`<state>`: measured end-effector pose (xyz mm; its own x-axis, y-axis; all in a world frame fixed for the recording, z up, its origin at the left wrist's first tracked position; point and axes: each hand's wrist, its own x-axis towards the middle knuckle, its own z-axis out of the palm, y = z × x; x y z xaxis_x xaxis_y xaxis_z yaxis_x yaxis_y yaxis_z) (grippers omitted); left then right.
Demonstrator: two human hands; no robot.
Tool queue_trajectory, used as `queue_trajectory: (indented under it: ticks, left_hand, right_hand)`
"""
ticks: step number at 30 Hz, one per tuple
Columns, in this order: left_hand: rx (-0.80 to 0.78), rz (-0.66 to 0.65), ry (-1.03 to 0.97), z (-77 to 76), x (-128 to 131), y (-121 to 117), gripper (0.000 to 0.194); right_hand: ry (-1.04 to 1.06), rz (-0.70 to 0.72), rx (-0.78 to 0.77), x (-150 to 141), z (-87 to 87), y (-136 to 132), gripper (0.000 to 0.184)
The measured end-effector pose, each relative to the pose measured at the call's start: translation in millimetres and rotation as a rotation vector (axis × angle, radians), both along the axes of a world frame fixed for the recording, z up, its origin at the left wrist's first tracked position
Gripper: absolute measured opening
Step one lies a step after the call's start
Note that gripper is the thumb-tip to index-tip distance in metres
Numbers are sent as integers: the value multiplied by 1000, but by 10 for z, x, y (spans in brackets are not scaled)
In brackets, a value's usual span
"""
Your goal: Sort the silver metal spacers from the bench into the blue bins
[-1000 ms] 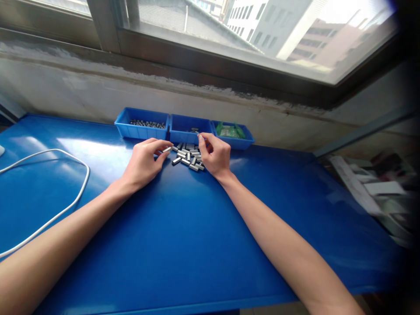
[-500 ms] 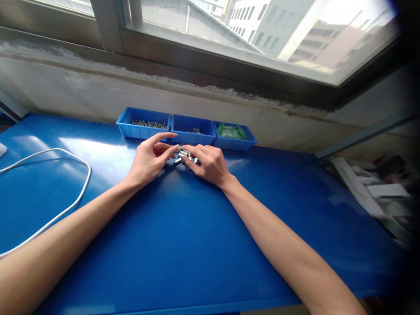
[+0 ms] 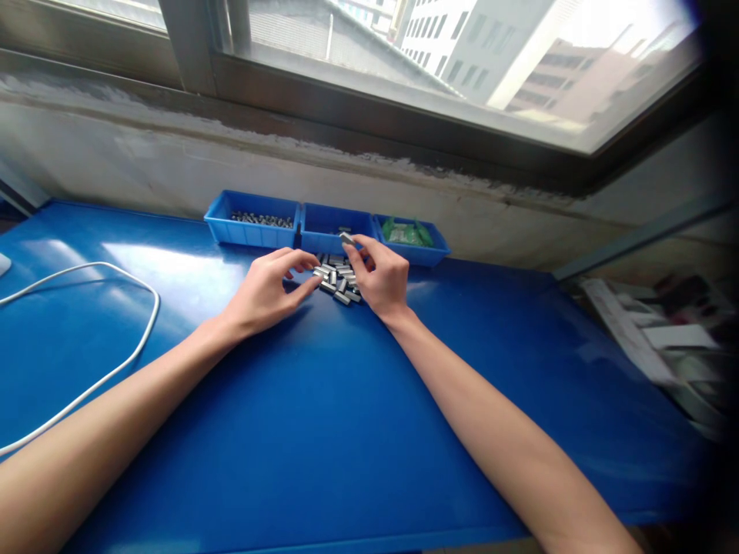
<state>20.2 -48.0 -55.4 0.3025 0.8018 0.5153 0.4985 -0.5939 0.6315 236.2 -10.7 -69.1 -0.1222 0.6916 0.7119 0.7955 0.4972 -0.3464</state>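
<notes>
A pile of small oblong metal pieces (image 3: 340, 278), silver with dark sides, lies on the blue table between my hands. My right hand (image 3: 381, 273) pinches one small metal piece (image 3: 347, 239) between thumb and fingers, raised at the front of the middle blue bin (image 3: 338, 241). At the pile's left edge is my left hand (image 3: 269, 288), its thumb and fingers apart. Its fingertips come close to the nearest pieces; whether they touch is hard to see.
Against the wall stands a left blue bin (image 3: 248, 233) with many small metal parts. The right blue bin (image 3: 416, 251) contains a green plastic bag (image 3: 407, 232). A white cable (image 3: 151, 319) curves over the table's left side. Papers and other items (image 3: 663, 331) are beyond the right edge.
My right hand has lifted off the pile, up toward the middle bin with one piece in its pinch. More of the pile now shows. My left thumb and fingers have shifted onto the pile's left edge.
</notes>
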Motion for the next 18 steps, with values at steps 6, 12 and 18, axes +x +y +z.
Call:
queue_trajectory:
  ticks: [6,12,18]
  left_hand:
    - [63,-139,257,-88,-65,20,20]
    - [23,-100,276,-95,-61,40,12]
    - [-7,-42,262,-50,-54,20,18]
  right_hand:
    - [148,-186,-86,52,0,95,32]
    - [129,-167,-147,61,-19,118,34]
    - [117,-113,-188,62,-29,127,40]
